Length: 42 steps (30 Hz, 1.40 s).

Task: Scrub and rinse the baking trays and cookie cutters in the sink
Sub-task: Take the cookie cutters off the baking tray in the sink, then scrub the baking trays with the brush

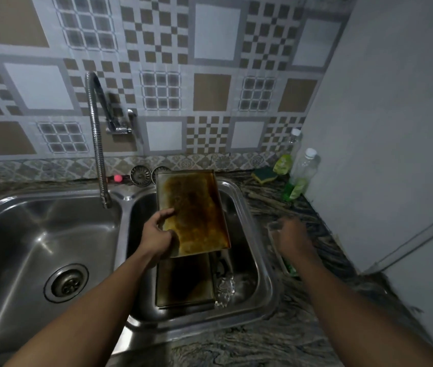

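Observation:
A baking tray stained brown and yellow is tilted up over the right basin of the steel sink. My left hand grips its lower left edge, thumb on the inside. A second dark tray lies flat in the basin beneath it. Shiny metal cookie cutters lie beside that tray at its right. My right hand hovers over the counter to the right of the sink, blurred, fingers curled near a small clear container; whether it holds anything I cannot tell.
The flexible tap hangs over the divider between the basins, no water visible. The left basin has a drain. A green-yellow sponge and soap bottles stand at the back right. A white wall rises on the right.

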Each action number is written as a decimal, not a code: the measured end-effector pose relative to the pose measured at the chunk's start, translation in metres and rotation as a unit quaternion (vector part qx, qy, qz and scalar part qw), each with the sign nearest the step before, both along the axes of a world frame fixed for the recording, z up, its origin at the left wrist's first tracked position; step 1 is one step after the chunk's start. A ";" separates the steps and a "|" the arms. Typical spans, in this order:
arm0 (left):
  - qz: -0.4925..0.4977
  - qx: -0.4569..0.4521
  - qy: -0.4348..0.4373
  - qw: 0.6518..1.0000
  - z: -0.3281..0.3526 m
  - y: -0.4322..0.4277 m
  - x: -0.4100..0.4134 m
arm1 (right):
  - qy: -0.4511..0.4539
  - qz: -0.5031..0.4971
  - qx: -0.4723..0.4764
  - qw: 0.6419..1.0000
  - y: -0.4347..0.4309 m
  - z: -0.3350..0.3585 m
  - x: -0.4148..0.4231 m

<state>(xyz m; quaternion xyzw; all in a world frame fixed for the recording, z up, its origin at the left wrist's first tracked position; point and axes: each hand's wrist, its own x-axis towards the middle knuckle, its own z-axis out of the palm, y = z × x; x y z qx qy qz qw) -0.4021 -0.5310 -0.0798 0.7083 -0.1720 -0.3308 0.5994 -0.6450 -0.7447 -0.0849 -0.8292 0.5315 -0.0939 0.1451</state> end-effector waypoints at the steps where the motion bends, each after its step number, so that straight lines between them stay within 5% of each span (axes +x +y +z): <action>1: 0.014 -0.002 0.004 1.000 0.000 -0.003 -0.005 | 0.051 0.008 -0.007 0.999 -0.009 -0.003 -0.017; 3: 0.038 -0.002 0.007 0.999 -0.001 -0.010 -0.016 | 0.076 0.025 0.037 0.996 -0.019 -0.013 -0.043; 8: 0.078 -0.012 -0.004 0.997 -0.008 -0.021 -0.033 | -0.044 0.058 0.109 0.991 -0.025 -0.036 -0.056; 14: 0.079 -0.013 0.001 0.997 -0.012 -0.022 -0.045 | -0.033 0.061 0.025 0.997 -0.024 -0.049 -0.054; 23: 0.100 -0.020 -0.026 0.994 -0.015 -0.015 -0.043 | -0.133 0.033 0.035 0.990 -0.030 -0.048 -0.058; 30: 0.078 -0.024 -0.034 0.996 -0.019 -0.007 -0.032 | -0.110 0.014 0.035 0.993 -0.032 -0.049 -0.058; 42: 0.090 -0.072 -0.192 0.975 -0.016 0.001 -0.002 | -0.307 0.127 -0.042 0.942 0.021 0.042 0.084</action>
